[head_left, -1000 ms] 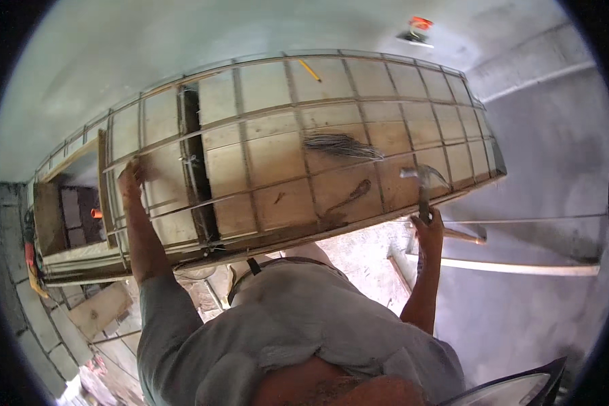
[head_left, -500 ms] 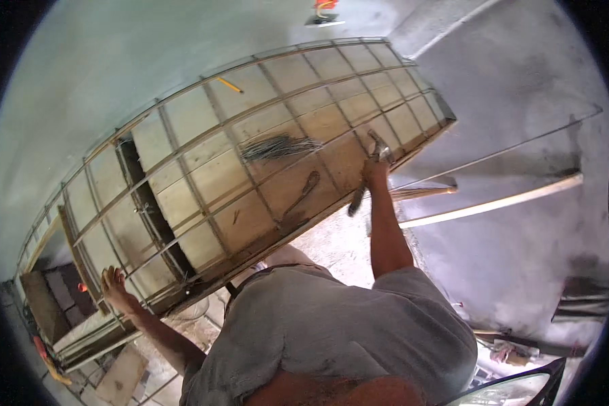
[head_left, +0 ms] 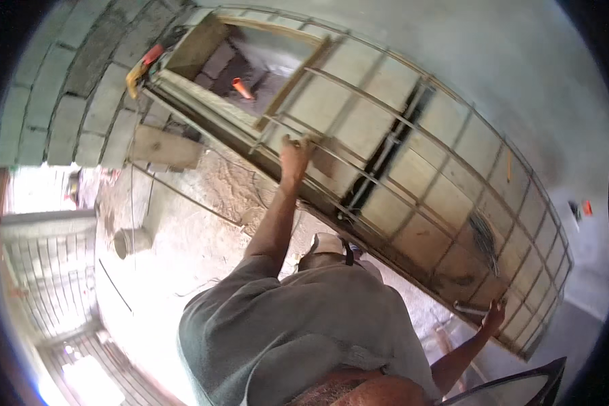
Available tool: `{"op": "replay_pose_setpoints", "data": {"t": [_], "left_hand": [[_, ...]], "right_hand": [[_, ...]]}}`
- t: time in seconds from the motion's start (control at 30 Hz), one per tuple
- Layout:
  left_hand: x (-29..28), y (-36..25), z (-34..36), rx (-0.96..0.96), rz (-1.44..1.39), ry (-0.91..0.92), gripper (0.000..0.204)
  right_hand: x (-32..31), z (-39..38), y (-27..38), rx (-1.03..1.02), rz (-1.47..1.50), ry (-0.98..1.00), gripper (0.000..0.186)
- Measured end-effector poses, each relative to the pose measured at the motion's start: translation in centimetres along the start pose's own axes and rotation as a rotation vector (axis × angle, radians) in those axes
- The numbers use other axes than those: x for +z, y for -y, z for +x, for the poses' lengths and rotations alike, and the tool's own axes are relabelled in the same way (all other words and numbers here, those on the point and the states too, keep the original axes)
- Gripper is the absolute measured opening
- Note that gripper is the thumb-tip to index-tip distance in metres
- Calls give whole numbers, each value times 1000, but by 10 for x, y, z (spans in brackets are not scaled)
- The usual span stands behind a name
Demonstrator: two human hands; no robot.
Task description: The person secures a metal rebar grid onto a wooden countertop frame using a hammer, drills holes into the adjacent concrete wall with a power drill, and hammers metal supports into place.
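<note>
A long shallow wooden formwork panel lies in front of me with a grid of steel reinforcing bars over it. My left hand is at its near edge beside the square opening, fingers curled over the end stretch of a bar. Toward the far right end, my right hand is closed round a hammer, which lies low over the panel's edge; part of it is hidden by the fingers. A bundle of thin tie wire rests on the boards near that hand, with a dark tool beside it.
A wooden-framed opening at the panel's left end shows an orange pipe piece. A red-and-yellow tool hangs at the corner near a block wall. A bucket stands on the floor. A yellow pencil lies on the grid.
My view has swung to the left, bringing the block wall and floor into sight. My left hand has gone from spread fingers to curled over a bar. The hammer stays in my right hand.
</note>
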State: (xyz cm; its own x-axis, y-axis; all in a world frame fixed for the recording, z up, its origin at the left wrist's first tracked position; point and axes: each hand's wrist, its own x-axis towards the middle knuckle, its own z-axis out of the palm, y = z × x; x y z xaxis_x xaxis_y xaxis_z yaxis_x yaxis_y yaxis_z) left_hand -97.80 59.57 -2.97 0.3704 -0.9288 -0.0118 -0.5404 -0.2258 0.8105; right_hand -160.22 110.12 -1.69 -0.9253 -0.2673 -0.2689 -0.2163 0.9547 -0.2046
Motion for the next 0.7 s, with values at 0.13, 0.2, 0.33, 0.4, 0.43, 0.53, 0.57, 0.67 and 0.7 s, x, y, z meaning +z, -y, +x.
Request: {"op": "replay_pose_setpoints", "data": {"t": [0.13, 0.2, 0.33, 0.4, 0.43, 0.53, 0.57, 0.67, 0.7], "left_hand": [[11, -17, 15, -160, -390, 244, 29], [10, -32, 18, -234, -574, 252, 27], [28, -30, 41, -275, -707, 300, 27], [36, -31, 46, -338, -575, 214, 27], [38, -26, 40, -274, -478, 113, 26], [35, -53, 30, -290, -508, 84, 21], [31, -52, 30, -314, -546, 99, 20], [43, -29, 37, -317, -551, 36, 22], [49, -21, 40, -282, -511, -16, 24]], "right_hand": [[-27, -24, 49, -64, 85, 124, 56], [-29, -32, 76, -165, 87, 90, 55], [-31, -42, 126, -281, 115, 77, 53], [-32, -46, 150, -230, 121, 109, 54], [-34, -51, 153, -268, 33, 110, 55], [-29, -32, 85, -216, -125, -35, 60], [-23, -34, 88, -235, -136, -27, 60], [-11, -46, 96, -146, -550, -103, 65], [-6, -48, 98, -69, -551, -35, 67]]}}
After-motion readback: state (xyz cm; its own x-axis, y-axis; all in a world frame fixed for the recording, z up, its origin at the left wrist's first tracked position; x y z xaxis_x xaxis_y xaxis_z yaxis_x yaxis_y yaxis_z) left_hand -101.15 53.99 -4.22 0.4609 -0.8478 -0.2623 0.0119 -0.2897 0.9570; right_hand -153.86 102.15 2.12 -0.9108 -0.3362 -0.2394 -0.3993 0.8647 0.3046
